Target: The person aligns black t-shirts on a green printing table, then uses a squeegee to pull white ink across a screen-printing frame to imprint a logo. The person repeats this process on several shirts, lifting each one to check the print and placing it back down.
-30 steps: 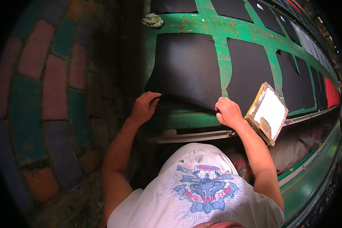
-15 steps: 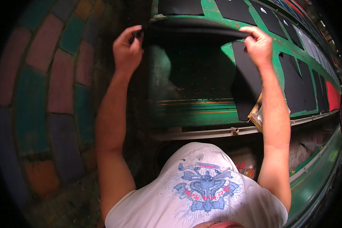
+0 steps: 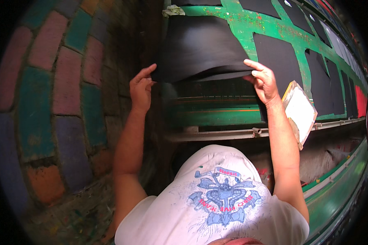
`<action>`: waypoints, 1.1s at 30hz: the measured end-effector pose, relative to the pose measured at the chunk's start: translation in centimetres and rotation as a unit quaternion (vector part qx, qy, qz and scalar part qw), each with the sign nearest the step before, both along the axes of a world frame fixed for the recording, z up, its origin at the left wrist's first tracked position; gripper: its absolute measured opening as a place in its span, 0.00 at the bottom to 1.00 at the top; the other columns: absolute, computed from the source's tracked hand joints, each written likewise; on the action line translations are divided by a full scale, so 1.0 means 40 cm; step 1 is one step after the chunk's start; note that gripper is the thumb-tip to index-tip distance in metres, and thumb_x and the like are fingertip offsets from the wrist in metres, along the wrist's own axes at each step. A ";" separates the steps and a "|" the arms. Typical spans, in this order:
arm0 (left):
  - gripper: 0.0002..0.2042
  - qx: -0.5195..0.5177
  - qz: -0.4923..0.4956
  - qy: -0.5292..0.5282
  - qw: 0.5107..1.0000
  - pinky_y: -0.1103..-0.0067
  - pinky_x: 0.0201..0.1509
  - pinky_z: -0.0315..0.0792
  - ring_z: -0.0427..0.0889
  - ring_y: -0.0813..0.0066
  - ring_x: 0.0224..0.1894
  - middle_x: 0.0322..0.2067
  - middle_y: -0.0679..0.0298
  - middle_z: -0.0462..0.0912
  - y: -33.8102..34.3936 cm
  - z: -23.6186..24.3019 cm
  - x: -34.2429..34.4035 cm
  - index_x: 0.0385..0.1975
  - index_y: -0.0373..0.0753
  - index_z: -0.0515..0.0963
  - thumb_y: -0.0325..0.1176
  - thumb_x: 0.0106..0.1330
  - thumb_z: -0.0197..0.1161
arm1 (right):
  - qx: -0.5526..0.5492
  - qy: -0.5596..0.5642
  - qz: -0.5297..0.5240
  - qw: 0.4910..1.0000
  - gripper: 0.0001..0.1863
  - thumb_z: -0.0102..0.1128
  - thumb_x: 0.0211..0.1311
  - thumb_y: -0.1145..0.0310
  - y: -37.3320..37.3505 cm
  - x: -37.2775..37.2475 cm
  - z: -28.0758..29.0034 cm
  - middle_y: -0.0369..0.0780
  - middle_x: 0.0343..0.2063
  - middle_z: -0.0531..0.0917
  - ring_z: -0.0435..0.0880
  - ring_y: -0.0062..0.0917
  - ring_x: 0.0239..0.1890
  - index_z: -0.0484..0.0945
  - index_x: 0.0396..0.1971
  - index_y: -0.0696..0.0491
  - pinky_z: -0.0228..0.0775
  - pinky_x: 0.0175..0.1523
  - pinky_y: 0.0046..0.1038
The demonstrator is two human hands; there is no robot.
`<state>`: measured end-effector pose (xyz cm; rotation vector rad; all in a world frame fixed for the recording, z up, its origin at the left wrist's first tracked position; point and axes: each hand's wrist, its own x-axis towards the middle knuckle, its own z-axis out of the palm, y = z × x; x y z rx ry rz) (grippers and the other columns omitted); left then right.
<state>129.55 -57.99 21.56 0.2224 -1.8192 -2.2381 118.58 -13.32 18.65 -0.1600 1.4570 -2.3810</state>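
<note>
A black fabric panel [image 3: 198, 47] spans the space between my hands over the green table [image 3: 214, 116], its near edge slightly curled and raised. My left hand [image 3: 142, 90] grips the panel's near left corner, index finger extended. At the right corner my right hand [image 3: 263, 83] holds the edge, fingertips partly hidden by the cloth. Right of that forearm, a wood-framed board with a white face [image 3: 298, 110] lies tilted at the table edge, over part of another black panel [image 3: 278, 55].
More black panels [image 3: 321, 85] line the table, with red pieces [image 3: 360, 100] farther right. A crumpled rag [image 3: 173, 11] sits at the far left corner. A pale metal rail [image 3: 225, 134] runs along the near edge. Painted paving [image 3: 67, 81] is on the left.
The panel rose from the table, held bunched far forward half a second ago. Now both hands are lower and nearer me, and the panel is spread flatter.
</note>
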 end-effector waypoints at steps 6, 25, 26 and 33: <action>0.17 -0.159 0.114 -0.238 0.951 0.76 0.52 0.80 0.85 0.81 0.45 0.44 0.69 0.86 0.058 -0.180 0.090 0.62 0.36 0.90 0.31 0.75 0.76 | 0.241 -0.179 -0.007 0.954 0.16 0.70 0.79 0.65 -0.048 0.041 -0.193 0.34 0.54 0.91 0.87 0.19 0.55 0.91 0.59 0.55 0.84 0.56 0.32; 0.20 -0.169 0.037 -0.239 0.955 0.78 0.40 0.89 0.88 0.80 0.41 0.51 0.59 0.91 0.049 -0.224 0.126 0.63 0.33 0.88 0.19 0.72 0.74 | 0.452 -0.119 0.088 0.880 0.05 0.73 0.74 0.77 -0.062 0.082 -0.175 0.36 0.31 0.89 0.86 0.18 0.27 0.93 0.45 0.58 0.80 0.32 0.24; 0.20 -0.167 0.035 -0.236 0.957 0.78 0.40 0.89 0.88 0.80 0.42 0.52 0.59 0.91 0.048 -0.222 0.126 0.63 0.33 0.88 0.19 0.72 0.74 | 0.439 -0.110 0.087 0.887 0.04 0.73 0.73 0.78 -0.060 0.085 -0.172 0.35 0.30 0.89 0.85 0.17 0.27 0.92 0.44 0.58 0.80 0.32 0.23; 0.22 -0.163 0.044 -0.235 0.957 0.79 0.39 0.88 0.88 0.80 0.41 0.52 0.61 0.90 0.055 -0.181 0.113 0.64 0.35 0.88 0.17 0.71 0.73 | 0.409 -0.080 0.041 0.908 0.01 0.76 0.71 0.77 -0.067 0.116 -0.130 0.34 0.28 0.89 0.84 0.15 0.27 0.92 0.38 0.59 0.78 0.33 0.23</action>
